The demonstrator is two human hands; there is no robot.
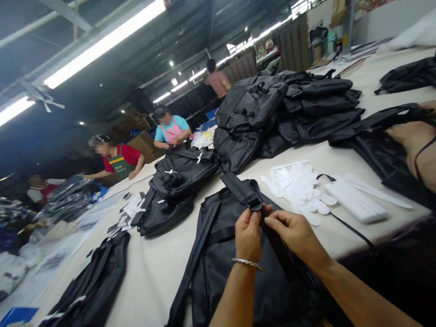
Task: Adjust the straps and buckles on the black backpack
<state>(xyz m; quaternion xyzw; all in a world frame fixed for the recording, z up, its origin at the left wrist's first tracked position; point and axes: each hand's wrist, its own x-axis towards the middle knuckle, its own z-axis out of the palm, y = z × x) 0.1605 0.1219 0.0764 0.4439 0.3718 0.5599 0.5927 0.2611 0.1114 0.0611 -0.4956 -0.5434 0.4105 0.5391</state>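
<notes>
A black backpack (pixel 222 273) lies on the table right before me, its strap (pixel 234 188) running over the top. Near the strap's buckle (pixel 254 201), my left hand (pixel 249 234) pinches the strap end between thumb and fingers; a twisted bracelet circles that wrist. Close beside it, to the right, my right hand (pixel 293 232) is closed in a pinch over the bag. What lies between its fingertips is too small to make out. The lower part of the backpack is partly hidden by my forearms.
White paper strips (pixel 296 186) and a white rectangular block (pixel 355 199) lie right of the bag. Stacked black backpacks (pixel 311 112) stand behind, with others (pixel 177 190) to the left. A co-worker's hands (pixel 414 135) handle black fabric at right. Other people work along the table.
</notes>
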